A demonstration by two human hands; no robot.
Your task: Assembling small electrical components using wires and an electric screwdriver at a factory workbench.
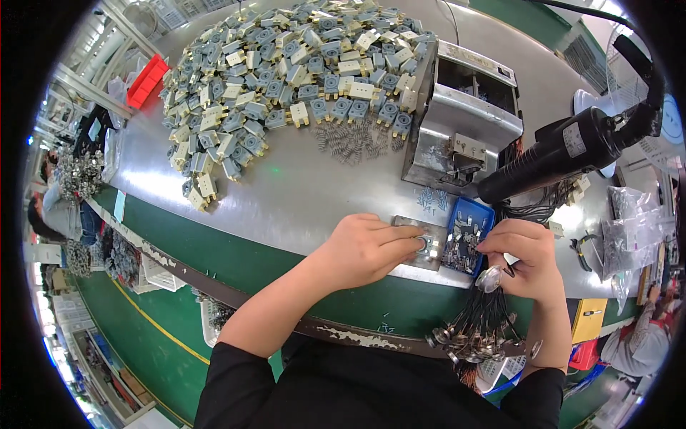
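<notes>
My left hand [366,250] reaches over a small metal fixture plate [407,223] near the table's front edge. Its fingers are pressed together on a small grey plastic housing [426,245] seated in that plate. Beside it, my right hand [527,259] is closed in a pinch at the right rim of a blue tray [489,211] of small metal pieces. What the fingertips hold is too small to make out. Just below these fingers hangs a round silver disc [489,279] with black wire. More such discs [475,347] dangle in a bundle of black leads over the table edge.
Grey and cream housings [286,79] make a big heap at the back, with springs [354,141] before it. A metal machine [468,114] and a black powered screwdriver [554,161] stand beyond the tray, near loose screws [431,199]. Pliers [586,252] lie at the right.
</notes>
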